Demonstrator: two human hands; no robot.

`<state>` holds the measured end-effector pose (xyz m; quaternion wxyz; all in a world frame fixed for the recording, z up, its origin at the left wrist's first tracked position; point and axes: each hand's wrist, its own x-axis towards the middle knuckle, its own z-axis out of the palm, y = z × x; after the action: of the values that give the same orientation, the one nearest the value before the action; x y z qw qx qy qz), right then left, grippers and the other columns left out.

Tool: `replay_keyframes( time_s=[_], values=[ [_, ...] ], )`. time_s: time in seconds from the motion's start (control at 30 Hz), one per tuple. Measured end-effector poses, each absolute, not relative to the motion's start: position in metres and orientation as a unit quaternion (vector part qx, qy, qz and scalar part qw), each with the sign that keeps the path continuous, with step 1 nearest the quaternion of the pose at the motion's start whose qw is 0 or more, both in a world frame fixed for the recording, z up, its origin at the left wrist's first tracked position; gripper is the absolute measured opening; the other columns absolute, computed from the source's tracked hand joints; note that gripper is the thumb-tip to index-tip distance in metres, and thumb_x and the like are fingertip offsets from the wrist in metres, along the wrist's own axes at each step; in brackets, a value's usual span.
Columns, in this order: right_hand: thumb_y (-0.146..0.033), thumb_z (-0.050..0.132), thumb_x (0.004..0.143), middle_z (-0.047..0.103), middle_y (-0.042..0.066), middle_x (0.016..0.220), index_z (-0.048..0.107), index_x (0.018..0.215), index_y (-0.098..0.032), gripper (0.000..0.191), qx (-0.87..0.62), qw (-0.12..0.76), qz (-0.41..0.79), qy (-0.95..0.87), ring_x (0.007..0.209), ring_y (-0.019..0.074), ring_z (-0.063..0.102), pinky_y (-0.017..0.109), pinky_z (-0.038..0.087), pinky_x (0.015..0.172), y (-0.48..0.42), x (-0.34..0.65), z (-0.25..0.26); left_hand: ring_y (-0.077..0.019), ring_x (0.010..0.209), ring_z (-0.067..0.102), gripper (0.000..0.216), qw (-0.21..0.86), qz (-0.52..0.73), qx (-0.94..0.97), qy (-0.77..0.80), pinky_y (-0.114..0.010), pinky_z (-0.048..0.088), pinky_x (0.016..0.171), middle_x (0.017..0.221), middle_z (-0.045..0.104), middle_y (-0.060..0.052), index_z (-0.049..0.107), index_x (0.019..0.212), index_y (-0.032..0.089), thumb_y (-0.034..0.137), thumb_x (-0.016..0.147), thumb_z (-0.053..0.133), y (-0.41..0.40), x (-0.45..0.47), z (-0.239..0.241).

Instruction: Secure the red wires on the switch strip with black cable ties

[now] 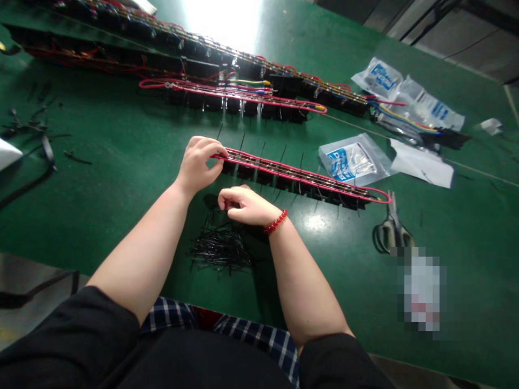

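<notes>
A long black strip with a looped red wire (284, 168) along its top lies across the middle of the table. Several thin black cable ties (283, 156) stick up from it at intervals. My left hand (199, 165) is closed at the strip's left end, thumb and fingertips pinching the red wire there. Just below the strip, my right hand (248, 206) is curled with the fingers bent inward; whatever is in them, if anything, is hidden. Beneath it lies a heap of loose black cable ties (221, 248).
Behind lie another strip with red wire (243, 96) and longer wired strips (194, 46). To the right are scissors (391, 229), a plastic bag (352, 161) with a blue label, and white paper (421, 165). Black scraps (28, 124) lie at left on the green table (133, 216).
</notes>
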<state>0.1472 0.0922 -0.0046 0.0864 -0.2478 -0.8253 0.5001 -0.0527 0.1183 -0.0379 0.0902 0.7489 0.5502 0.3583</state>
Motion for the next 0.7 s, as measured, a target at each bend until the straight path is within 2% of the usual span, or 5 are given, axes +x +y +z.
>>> replay_keyframes(
  time_s=[0.13, 0.3, 0.47, 0.7],
  values=[
    [-0.011, 0.045, 0.072, 0.050, -0.004, 0.071, 0.067, 0.101, -0.016, 0.037, -0.252, 0.105, 0.525, -0.806, 0.070, 0.0132, 0.045, 0.027, 0.037, 0.071, 0.094, 0.147, -0.011, -0.0235, 0.105, 0.059, 0.020, 0.092, 0.367, 0.746, 0.548, -0.047, 0.042, 0.104, 0.102, 0.070, -0.001, 0.066, 0.092, 0.028, 0.016, 0.078, 0.058, 0.118, -0.053, -0.038],
    [-0.008, 0.043, 0.076, 0.050, -0.003, 0.077, 0.064, 0.126, -0.018, 0.054, -0.253, 0.126, 0.542, -0.791, 0.076, 0.0138, 0.046, 0.029, 0.040, 0.077, 0.096, 0.147, -0.019, -0.0237, 0.105, 0.059, 0.020, 0.093, 0.369, 0.743, 0.550, -0.047, 0.042, 0.103, 0.102, 0.070, -0.001, 0.066, 0.092, 0.028, 0.016, 0.078, 0.058, 0.118, -0.052, -0.038],
    [-0.008, 0.043, 0.077, 0.049, -0.002, 0.080, 0.064, 0.126, -0.019, 0.055, -0.252, 0.127, 0.550, -0.786, 0.078, 0.0144, 0.047, 0.031, 0.041, 0.079, 0.096, 0.147, -0.018, -0.0231, 0.105, 0.060, 0.016, 0.089, 0.368, 0.745, 0.550, -0.046, 0.043, 0.103, 0.102, 0.070, -0.001, 0.065, 0.091, 0.028, 0.018, 0.081, 0.057, 0.118, -0.052, -0.037],
    [-0.009, 0.043, 0.075, 0.043, -0.004, 0.077, 0.060, 0.122, -0.021, 0.052, -0.255, 0.130, 0.570, -0.770, 0.075, 0.0146, 0.044, 0.029, 0.040, 0.074, 0.096, 0.148, -0.019, -0.0236, 0.105, 0.060, 0.019, 0.096, 0.373, 0.741, 0.550, -0.048, 0.042, 0.103, 0.101, 0.070, -0.001, 0.066, 0.090, 0.028, 0.016, 0.078, 0.058, 0.117, -0.051, -0.036]
  ],
)
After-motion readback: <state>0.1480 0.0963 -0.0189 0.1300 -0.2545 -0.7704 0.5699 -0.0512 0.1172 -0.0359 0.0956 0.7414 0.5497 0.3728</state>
